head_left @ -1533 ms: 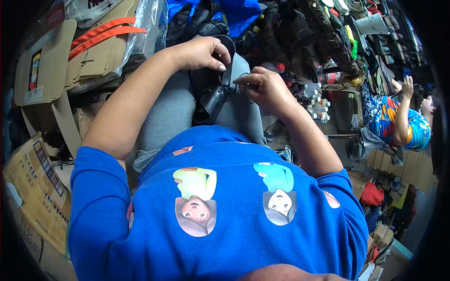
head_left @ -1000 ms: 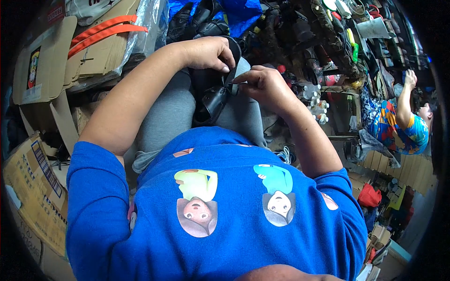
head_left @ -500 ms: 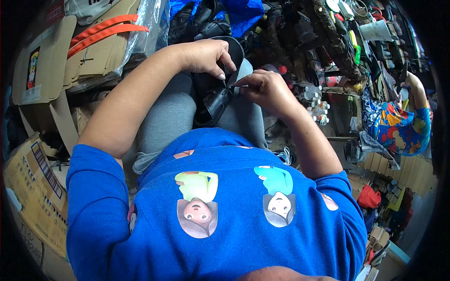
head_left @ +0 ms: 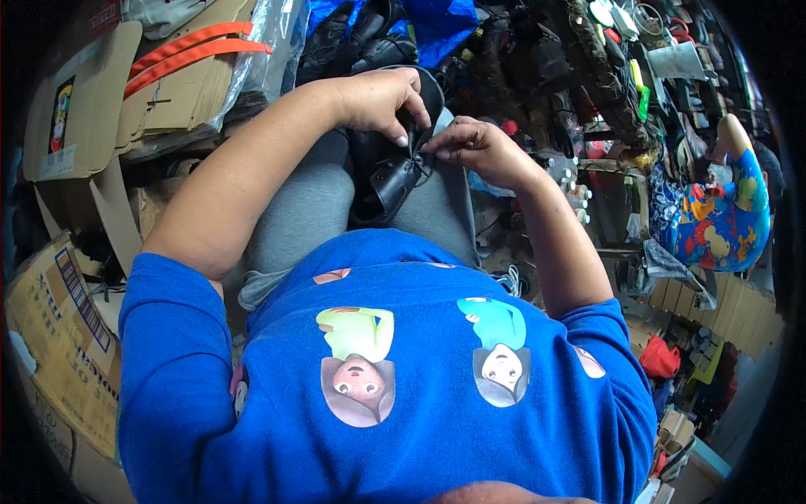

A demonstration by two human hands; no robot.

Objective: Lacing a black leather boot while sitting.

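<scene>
A black leather shoe (head_left: pixel 387 190) rests on my lap between my thighs, its opening toward the far side. A dark shoelace (head_left: pixel 424 170) loops at its eyelets. My left hand (head_left: pixel 388 102) bends over the far part of the shoe; its thumb and a finger close on the lace, though the contact is partly hidden. From the right, my right hand (head_left: pixel 480 149) pinches the lace between thumb and forefinger, just beside the left thumb. The fingertips of both hands are close together above the eyelets.
Several black shoes (head_left: pixel 375 42) lie beyond my knees beside a blue plastic sheet (head_left: pixel 445 25). Cardboard boxes (head_left: pixel 80 126) with orange strips (head_left: pixel 197 52) stand at left. Cluttered tools and small bottles (head_left: pixel 578 197) fill the right, where another person in a colourful sleeve (head_left: pixel 714 223) sits.
My right hand has shifted slightly, and a loop of lace now shows beside the eyelets. The left hand barely moves. At far right, the other person's arm has moved.
</scene>
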